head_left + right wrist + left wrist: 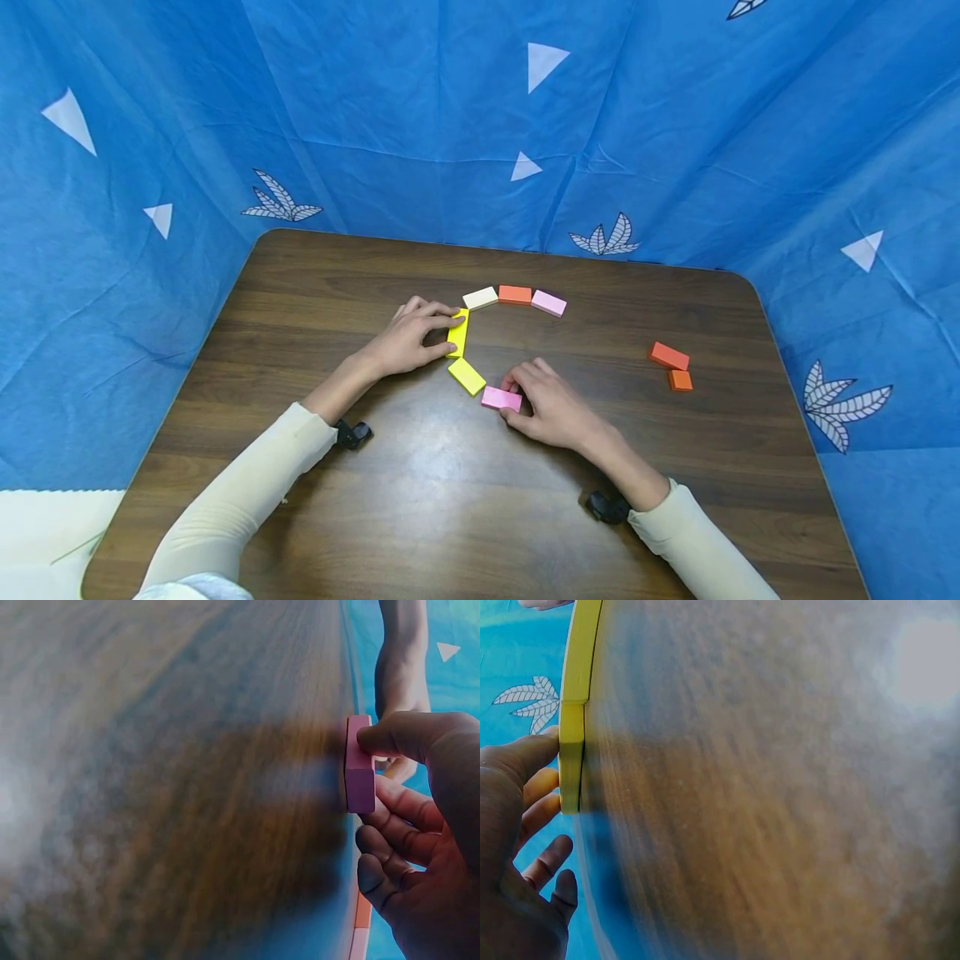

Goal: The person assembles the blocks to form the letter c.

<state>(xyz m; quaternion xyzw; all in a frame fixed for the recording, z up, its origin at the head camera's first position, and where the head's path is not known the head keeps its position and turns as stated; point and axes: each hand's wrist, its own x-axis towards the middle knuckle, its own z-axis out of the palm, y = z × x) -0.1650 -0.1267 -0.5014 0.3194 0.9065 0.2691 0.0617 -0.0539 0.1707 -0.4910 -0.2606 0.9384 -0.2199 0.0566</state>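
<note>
On the brown table, my left hand (pixel 408 337) holds a yellow block (pixel 458 333) between thumb and fingers at its two ends. A second yellow block (pixel 467 377) lies against its near end, angled to the right. My right hand (pixel 551 404) pinches a pink block (pixel 501 398), its left end right at the second yellow block's corner. In the right wrist view the thumb presses one face of this pink block (pixel 361 765), with fingers behind it. Beyond the left hand, a cream block (pixel 480 297), a red-orange block (pixel 515 295) and another pink block (pixel 549 303) continue the curved row.
Off to the right, a red-orange block (pixel 670 356) lies touching a smaller-looking orange block (pixel 681 381). Blue patterned cloth (pixel 420 125) hangs around the table's (pixel 337 267) back and sides. A dark camera sits on each wrist.
</note>
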